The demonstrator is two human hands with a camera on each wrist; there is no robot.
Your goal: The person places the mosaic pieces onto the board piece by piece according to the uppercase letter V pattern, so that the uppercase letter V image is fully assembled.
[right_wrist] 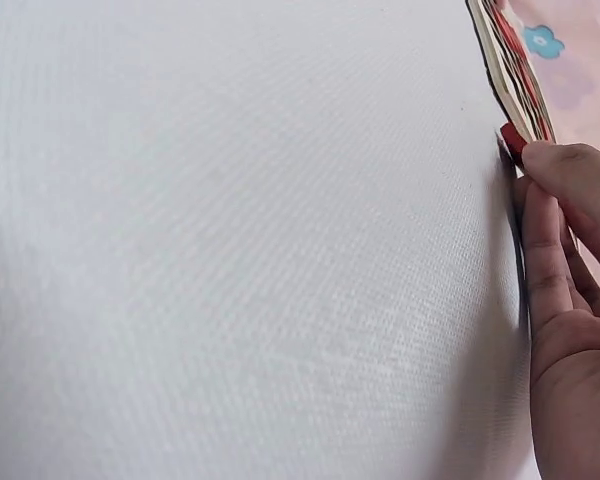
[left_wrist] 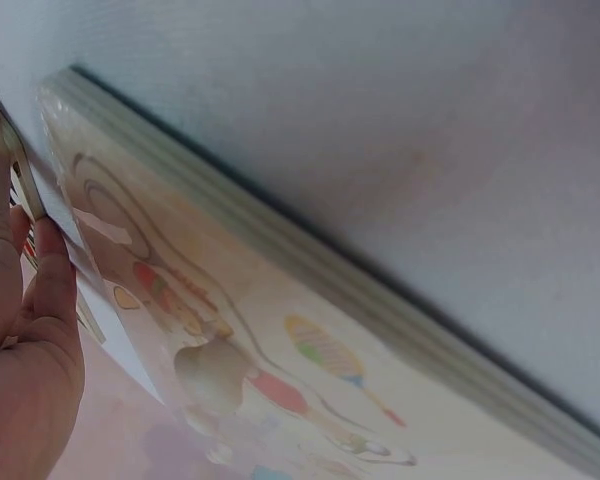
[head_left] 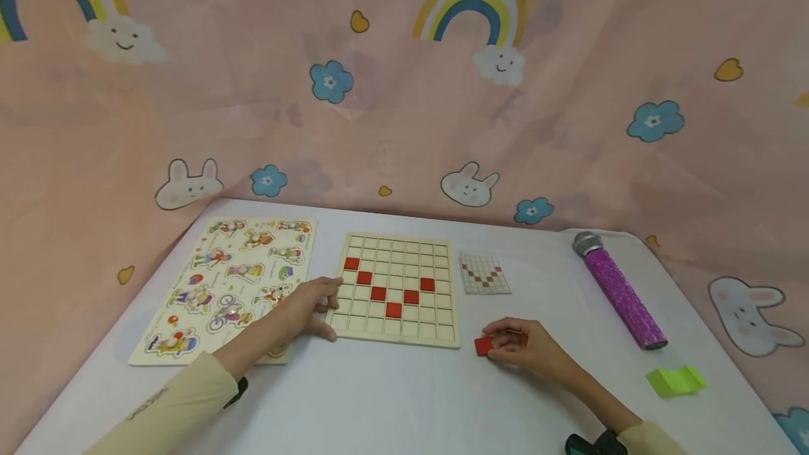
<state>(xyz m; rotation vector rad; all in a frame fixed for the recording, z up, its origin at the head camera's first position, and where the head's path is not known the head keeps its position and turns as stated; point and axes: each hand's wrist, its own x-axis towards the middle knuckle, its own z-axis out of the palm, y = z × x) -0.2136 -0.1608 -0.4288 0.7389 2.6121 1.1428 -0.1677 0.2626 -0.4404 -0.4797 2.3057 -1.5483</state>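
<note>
A cream wooden grid board (head_left: pixel 369 325) lies flat in the middle of the table, with several red square tiles set in its cells in a V-like pattern. At its left edge my left hand (head_left: pixel 310 307) rests, thumb and fingers spread apart along the side; the left wrist view catches the fingers (left_wrist: pixel 55 265) against that edge. My right hand (head_left: pixel 524 346) pinches a red square tile (head_left: pixel 483 346) between thumb and fingertips, just off the board's front right corner. That tile (right_wrist: pixel 513 142) shows only partly in the right wrist view.
Left of the grid board lies a picture puzzle board (head_left: pixel 246 272), partly under my left forearm. A small pattern card (head_left: pixel 485 274) lies right of the grid. Farther right are a purple glittery microphone (head_left: pixel 626 297) and a bright green block (head_left: pixel 676 381). A printed pink cloth (head_left: pixel 392 125) hangs behind.
</note>
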